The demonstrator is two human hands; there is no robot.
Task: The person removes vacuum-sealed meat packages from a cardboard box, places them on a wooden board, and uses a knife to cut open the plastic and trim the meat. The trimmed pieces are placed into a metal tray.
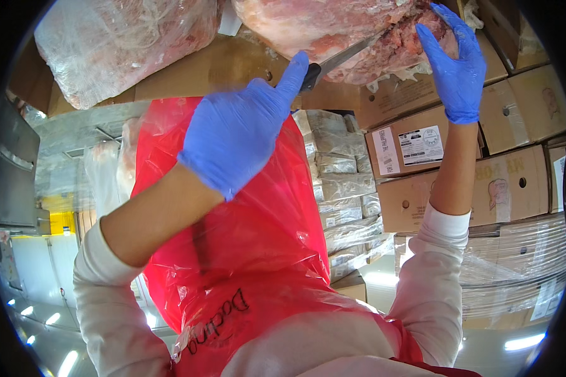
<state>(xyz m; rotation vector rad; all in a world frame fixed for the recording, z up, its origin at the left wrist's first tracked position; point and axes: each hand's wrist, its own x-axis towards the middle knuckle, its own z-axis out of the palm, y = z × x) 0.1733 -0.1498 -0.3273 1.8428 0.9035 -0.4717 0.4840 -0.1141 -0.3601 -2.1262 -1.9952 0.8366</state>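
Observation:
My left hand [239, 132], in a blue glove, is closed around the black handle of a knife [349, 56]. Its thumb stretches along the handle, and the blade points up and right against a large piece of pale pink meat [321, 28]. At the darker red right end of that meat is my right hand [456, 69], also gloved in blue. Its thumb and fingers are spread apart; whether the fingertips press on the meat I cannot tell. The meat lies on brown cardboard [339, 97], its far side cut off by the frame's top edge.
A second block of meat [126, 44], wrapped in clear plastic, lies at the upper left. Stacked cardboard boxes [465, 188] fill the right side, some plastic-wrapped. More wrapped stacks [343, 182] stand behind my red apron [239, 239]. Grey metal equipment [12, 163] is at far left.

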